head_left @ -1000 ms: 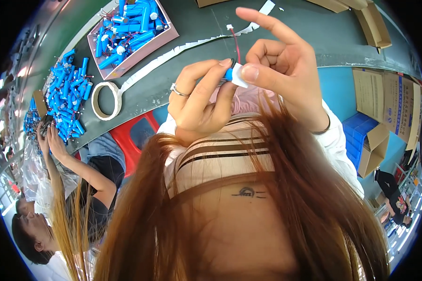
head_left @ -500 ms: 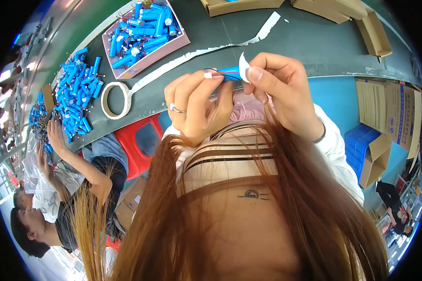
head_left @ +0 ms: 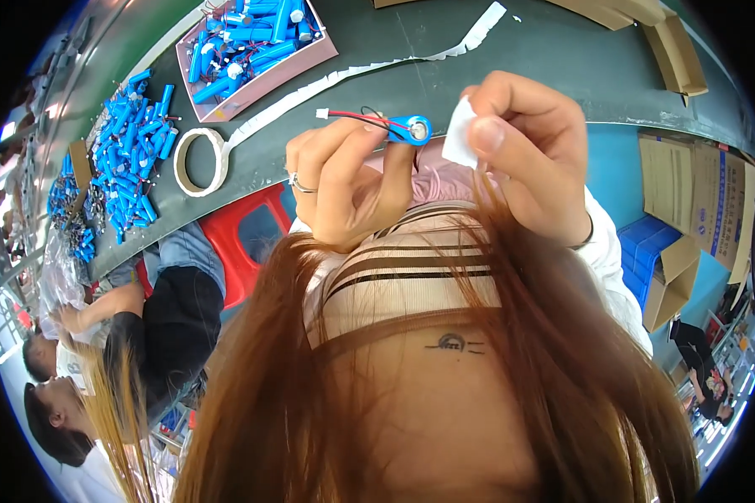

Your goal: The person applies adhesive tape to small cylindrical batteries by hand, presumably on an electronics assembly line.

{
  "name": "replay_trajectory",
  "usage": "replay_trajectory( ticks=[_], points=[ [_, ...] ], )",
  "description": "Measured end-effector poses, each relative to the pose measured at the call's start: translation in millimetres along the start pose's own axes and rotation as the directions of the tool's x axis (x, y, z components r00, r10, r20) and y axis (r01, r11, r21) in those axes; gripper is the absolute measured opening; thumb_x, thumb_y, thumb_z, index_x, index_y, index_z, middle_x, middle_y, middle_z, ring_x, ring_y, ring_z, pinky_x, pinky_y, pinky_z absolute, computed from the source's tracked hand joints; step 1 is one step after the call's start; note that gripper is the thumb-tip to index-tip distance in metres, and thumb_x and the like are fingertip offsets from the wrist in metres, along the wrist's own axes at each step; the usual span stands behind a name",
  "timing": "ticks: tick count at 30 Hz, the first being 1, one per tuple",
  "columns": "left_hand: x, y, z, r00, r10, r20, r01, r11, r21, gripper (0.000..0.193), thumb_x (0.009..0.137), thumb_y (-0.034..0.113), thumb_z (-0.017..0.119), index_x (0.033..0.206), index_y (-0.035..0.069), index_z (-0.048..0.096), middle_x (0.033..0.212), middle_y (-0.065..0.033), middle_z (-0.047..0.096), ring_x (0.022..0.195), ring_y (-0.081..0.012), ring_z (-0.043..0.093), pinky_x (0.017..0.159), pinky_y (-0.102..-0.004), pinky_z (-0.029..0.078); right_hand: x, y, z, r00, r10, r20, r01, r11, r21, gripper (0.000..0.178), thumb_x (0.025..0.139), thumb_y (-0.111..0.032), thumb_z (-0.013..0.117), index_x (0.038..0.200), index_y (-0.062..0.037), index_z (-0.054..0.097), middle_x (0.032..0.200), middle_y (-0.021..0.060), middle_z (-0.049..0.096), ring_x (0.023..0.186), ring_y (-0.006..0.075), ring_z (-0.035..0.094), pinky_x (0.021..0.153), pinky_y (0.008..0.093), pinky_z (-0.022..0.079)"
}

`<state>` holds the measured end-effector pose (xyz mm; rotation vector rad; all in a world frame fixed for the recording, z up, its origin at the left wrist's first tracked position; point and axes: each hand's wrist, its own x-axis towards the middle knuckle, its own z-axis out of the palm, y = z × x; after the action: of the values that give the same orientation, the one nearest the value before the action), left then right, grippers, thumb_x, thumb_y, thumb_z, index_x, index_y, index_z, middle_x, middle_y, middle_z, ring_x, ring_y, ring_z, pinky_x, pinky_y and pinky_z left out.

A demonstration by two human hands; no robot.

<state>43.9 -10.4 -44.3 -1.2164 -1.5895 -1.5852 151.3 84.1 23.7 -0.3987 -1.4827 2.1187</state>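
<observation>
Between the thumb and fingers of my left hand is a blue cylindrical battery, its round end turned toward my right hand. Thin red and black wires run from it to a small white connector beyond my fingers. A short piece of white tape is pinched between thumb and forefinger of my right hand, apart from the battery. On the dark table lies a tape roll, its long white strip unrolled to the right and notched along one edge.
A pink box full of wired blue batteries stands at the far left. Beside it spreads a loose pile of batteries. Cardboard trays sit at the far right. A red stool and a seated person are at left.
My right hand has moved right, taking the white tape off the battery's end. The battery has turned, showing its end face and connector. The co-worker's hand has drawn back from the battery pile.
</observation>
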Motion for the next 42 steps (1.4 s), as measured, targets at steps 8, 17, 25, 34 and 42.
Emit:
replay_trajectory(
  ticks=[8, 17, 25, 34, 42],
  points=[
    [-1.4, 4.7, 1.9, 1.0, -0.023, 0.007, 0.023, 0.998, -0.06, 0.042, 0.046, -0.004, 0.075, 0.085, 0.007, 0.061, 0.077, -0.0043, 0.061, 0.062, -0.0171, 0.051, 0.057, -0.0247, 0.038, 3.9, 0.4, 1.0, 0.993, 0.045, 0.105, -0.053, 0.996, 0.069, 0.018, 0.077, -0.011, 0.054, 0.065, -0.0022, 0.044, 0.06, -0.0016, 0.038, 0.057, 0.0061, 0.03, 0.052, 0.0222, 0.023],
    [-2.8, 3.2, 0.7, 1.0, -0.013, 0.023, 0.014, 0.998, -0.065, 0.041, 0.047, -0.004, 0.076, 0.082, 0.009, 0.061, 0.078, -0.0025, 0.061, 0.062, -0.0159, 0.053, 0.056, -0.0245, 0.039, 1.1, 2.1, 3.6, 0.995, 0.072, 0.068, -0.075, 0.996, 0.048, 0.018, 0.076, -0.01, 0.054, 0.064, -0.0025, 0.043, 0.058, -0.0013, 0.038, 0.057, 0.0064, 0.029, 0.051, 0.0227, 0.022],
    [-2.2, 5.4, 0.1, 1.0, -0.025, 0.009, 0.025, 0.998, -0.059, 0.039, 0.047, -0.003, 0.077, 0.081, 0.01, 0.06, 0.075, -0.0019, 0.061, 0.063, -0.0148, 0.054, 0.057, -0.024, 0.039, -0.4, -0.7, 2.2, 0.993, 0.061, 0.099, -0.06, 0.998, -0.008, 0.017, 0.077, -0.01, 0.054, 0.065, -0.0025, 0.044, 0.059, -0.001, 0.039, 0.057, 0.0063, 0.03, 0.051, 0.0225, 0.022],
    [-2.1, 2.8, 2.6, 1.0, 0.001, 0.012, 0.0, 0.999, -0.051, 0.04, 0.048, -0.001, 0.078, 0.081, 0.009, 0.06, 0.074, -0.0013, 0.062, 0.061, -0.0133, 0.055, 0.057, -0.0233, 0.037, -1.1, 1.2, -1.3, 0.992, 0.073, 0.099, -0.071, 0.997, -0.03, 0.017, 0.078, -0.011, 0.052, 0.066, -0.0027, 0.045, 0.06, -0.0004, 0.041, 0.057, 0.0065, 0.031, 0.051, 0.0223, 0.022],
    [-2.3, 4.7, 3.7, 1.0, -0.009, 0.017, 0.01, 0.998, -0.054, 0.039, 0.048, -0.002, 0.078, 0.08, 0.01, 0.06, 0.074, -0.0014, 0.062, 0.061, -0.0129, 0.055, 0.057, -0.0229, 0.038, 0.6, 0.8, -2.7, 0.988, 0.106, 0.108, -0.104, 0.994, -0.029, 0.016, 0.076, -0.01, 0.053, 0.065, -0.0025, 0.044, 0.059, -0.0009, 0.039, 0.056, 0.0067, 0.03, 0.05, 0.0228, 0.022]
  ],
)
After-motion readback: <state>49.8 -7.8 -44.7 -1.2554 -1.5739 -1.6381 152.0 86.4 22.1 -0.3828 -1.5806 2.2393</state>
